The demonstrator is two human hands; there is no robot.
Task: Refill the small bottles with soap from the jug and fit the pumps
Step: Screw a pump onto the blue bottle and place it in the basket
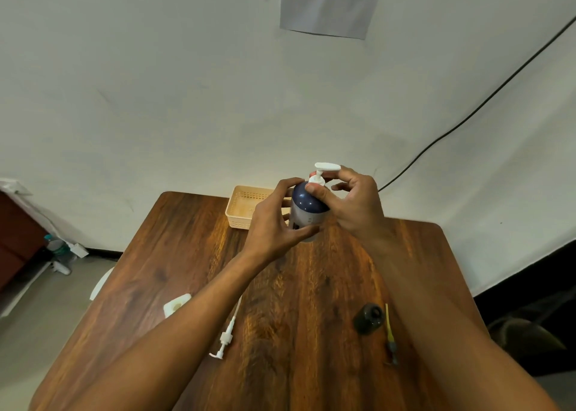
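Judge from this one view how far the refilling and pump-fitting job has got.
Done: nothing shown finished. In hand: left hand steadies the blue-topped bottle while the right hand works at its pump. Left: a loose pump and small dark bottle lie on the table.

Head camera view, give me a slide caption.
Both hands, left hand and right hand, fit a pump onto a bottle.
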